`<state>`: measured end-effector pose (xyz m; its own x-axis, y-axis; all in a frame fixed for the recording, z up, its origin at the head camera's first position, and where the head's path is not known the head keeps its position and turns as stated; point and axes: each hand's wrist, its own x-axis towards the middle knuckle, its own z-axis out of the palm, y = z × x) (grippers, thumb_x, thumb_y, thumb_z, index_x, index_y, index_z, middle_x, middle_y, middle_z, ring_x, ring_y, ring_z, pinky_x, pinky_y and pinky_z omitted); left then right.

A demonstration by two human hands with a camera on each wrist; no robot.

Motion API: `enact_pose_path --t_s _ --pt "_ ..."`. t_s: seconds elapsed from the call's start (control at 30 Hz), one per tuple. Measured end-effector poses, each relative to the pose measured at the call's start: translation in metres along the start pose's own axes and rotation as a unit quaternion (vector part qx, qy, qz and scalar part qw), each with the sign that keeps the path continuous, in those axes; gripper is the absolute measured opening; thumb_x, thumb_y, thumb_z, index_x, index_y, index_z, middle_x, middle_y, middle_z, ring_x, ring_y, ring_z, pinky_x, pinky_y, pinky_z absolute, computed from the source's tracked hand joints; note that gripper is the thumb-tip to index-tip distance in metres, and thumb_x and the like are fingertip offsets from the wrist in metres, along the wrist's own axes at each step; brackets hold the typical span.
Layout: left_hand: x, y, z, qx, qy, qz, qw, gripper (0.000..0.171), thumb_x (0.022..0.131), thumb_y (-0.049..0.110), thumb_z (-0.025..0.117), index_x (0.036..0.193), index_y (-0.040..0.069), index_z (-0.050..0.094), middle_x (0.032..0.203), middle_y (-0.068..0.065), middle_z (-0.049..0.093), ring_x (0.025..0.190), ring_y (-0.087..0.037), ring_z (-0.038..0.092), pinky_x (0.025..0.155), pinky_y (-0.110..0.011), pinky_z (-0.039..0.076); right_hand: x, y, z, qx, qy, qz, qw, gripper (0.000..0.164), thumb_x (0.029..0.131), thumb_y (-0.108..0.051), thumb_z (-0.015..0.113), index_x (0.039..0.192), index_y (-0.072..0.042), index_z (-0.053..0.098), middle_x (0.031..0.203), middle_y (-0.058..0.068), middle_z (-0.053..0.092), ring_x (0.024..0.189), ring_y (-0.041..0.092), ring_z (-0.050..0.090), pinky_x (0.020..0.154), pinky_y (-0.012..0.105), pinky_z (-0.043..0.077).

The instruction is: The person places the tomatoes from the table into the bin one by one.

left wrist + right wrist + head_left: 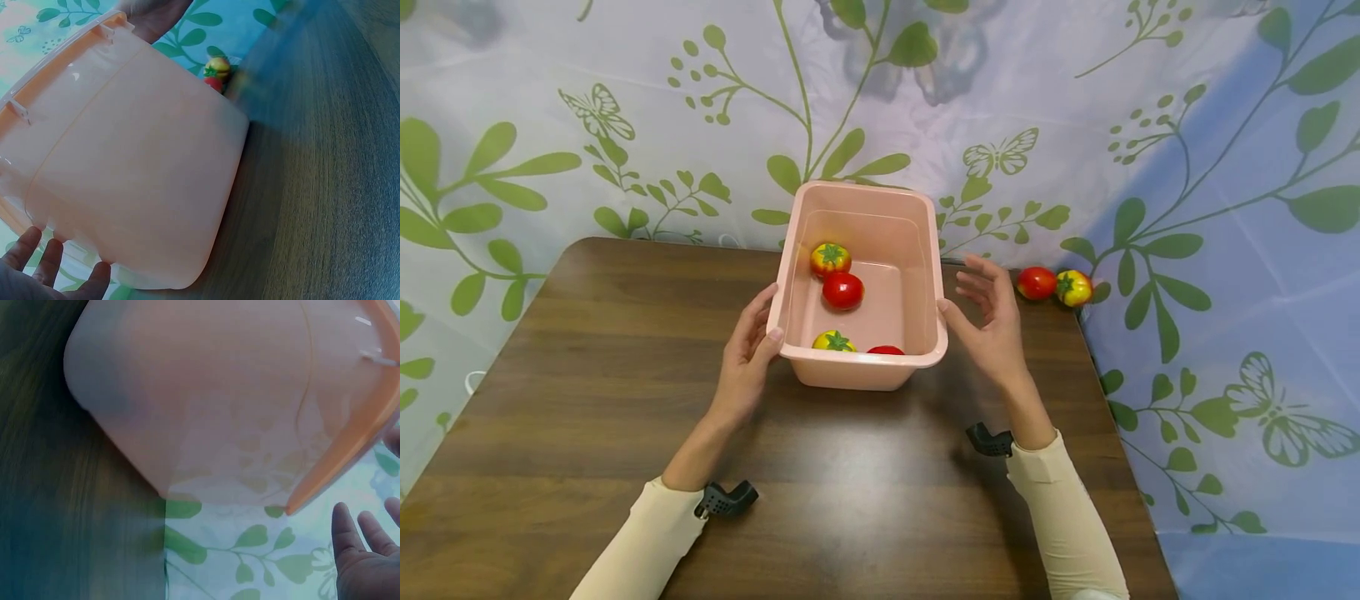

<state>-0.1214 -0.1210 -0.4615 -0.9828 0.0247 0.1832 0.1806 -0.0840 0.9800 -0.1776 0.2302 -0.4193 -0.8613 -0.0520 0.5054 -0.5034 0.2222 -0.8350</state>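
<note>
A pink plastic basin (850, 377) stands toward the back of the table in the head view. My left hand (747, 354) grips its left rim, thumb on top and fingers along the outer side; those fingertips (100, 272) also show against the wall in the left wrist view. At the right rim, my right hand (996, 325) has its thumb against the edge and its other fingers spread away from the basin. Inside lie a yellow-red tomato (831, 258), a red tomato (842, 292), and another yellow one (833, 341) and red one (886, 350), both partly hidden by the near rim.
A red tomato (1036, 283) and a yellow-red tomato (1074, 288) lie side by side at the table's back right corner, beyond my right hand. A leaf-patterned cloth (865, 100) hangs behind the brown wooden table (850, 483) and along its right side.
</note>
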Motion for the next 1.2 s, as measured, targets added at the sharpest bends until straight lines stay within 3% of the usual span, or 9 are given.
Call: enact_pose_path --t_s 0.2,0.27,0.47,0.67,0.73,0.9,1.03,1.2 --pt "0.001 0.000 -0.002 0.011 -0.007 -0.002 0.9999 0.057 0.112 0.017 0.053 0.167 0.030 0.040 0.164 -0.016 0.048 0.142 -0.042 0.052 0.101 -0.021 0.059 0.000 0.022 -0.016 -0.005 0.034 0.023 0.999 0.063 0.093 0.001 0.078 0.150 0.000 0.051 0.149 0.002 0.059 0.131 0.021 0.063 0.108 0.030 0.054" --pt "0.001 -0.001 -0.002 0.010 -0.005 -0.001 0.9999 0.057 0.112 0.017 0.053 0.167 0.030 0.040 0.163 -0.016 0.049 0.141 -0.042 0.052 0.100 -0.021 0.060 0.001 0.035 -0.025 -0.001 0.046 0.029 0.999 0.061 0.094 0.001 0.078 0.149 0.001 0.052 0.146 0.002 0.060 0.129 0.021 0.063 0.107 0.028 0.054" --pt "0.000 -0.002 -0.002 0.003 0.000 -0.002 1.0000 0.058 0.112 0.014 0.054 0.167 0.028 0.041 0.158 -0.019 0.051 0.132 -0.023 0.060 0.095 -0.019 0.060 0.002 0.075 -0.053 -0.002 0.089 0.049 0.995 0.057 0.093 0.002 0.078 0.146 0.001 0.056 0.138 -0.002 0.063 0.125 0.018 0.062 0.104 0.026 0.053" --pt "-0.001 -0.002 -0.001 0.003 -0.002 -0.001 1.0000 0.059 0.111 0.014 0.055 0.167 0.029 0.040 0.158 -0.017 0.052 0.137 -0.036 0.056 0.097 -0.019 0.060 0.014 0.106 -0.081 -0.058 0.129 0.088 0.986 0.058 0.093 -0.005 0.080 0.145 0.005 0.056 0.130 -0.008 0.062 0.122 0.008 0.058 0.102 0.020 0.049" --pt "-0.001 -0.001 -0.001 0.001 -0.005 0.004 1.0000 0.059 0.111 0.014 0.055 0.167 0.029 0.040 0.159 -0.018 0.051 0.137 -0.033 0.057 0.097 -0.020 0.060 0.018 0.114 -0.088 -0.077 0.142 0.105 0.981 0.058 0.093 -0.007 0.080 0.145 0.004 0.056 0.127 -0.009 0.060 0.120 0.005 0.057 0.103 0.024 0.049" --pt "-0.001 -0.001 -0.003 0.002 -0.011 0.007 0.9999 0.060 0.111 0.013 0.055 0.167 0.029 0.040 0.162 -0.019 0.050 0.135 -0.017 0.059 0.100 -0.021 0.060 0.026 0.134 -0.101 -0.115 0.170 0.126 0.971 0.055 0.093 -0.013 0.082 0.143 -0.003 0.061 0.127 -0.004 0.061 0.117 0.018 0.061 0.105 0.039 0.050" --pt "-0.003 -0.001 -0.003 0.004 -0.008 0.006 0.9999 0.060 0.111 0.013 0.055 0.167 0.029 0.040 0.161 -0.020 0.049 0.134 -0.015 0.060 0.100 -0.022 0.060 0.029 0.148 -0.111 -0.158 0.177 0.128 0.963 0.051 0.093 -0.016 0.082 0.140 -0.003 0.064 0.136 0.014 0.064 0.124 0.038 0.059 0.100 0.038 0.050" --pt "-0.003 -0.001 -0.003 0.008 -0.010 0.010 0.9999 0.059 0.112 0.014 0.054 0.167 0.029 0.040 0.162 -0.020 0.050 0.135 -0.015 0.060 0.101 -0.023 0.060 0.031 0.159 -0.121 -0.229 0.174 0.148 0.946 0.052 0.094 -0.017 0.080 0.140 0.000 0.063 0.141 0.027 0.059 0.130 0.043 0.054 0.105 0.041 0.048"
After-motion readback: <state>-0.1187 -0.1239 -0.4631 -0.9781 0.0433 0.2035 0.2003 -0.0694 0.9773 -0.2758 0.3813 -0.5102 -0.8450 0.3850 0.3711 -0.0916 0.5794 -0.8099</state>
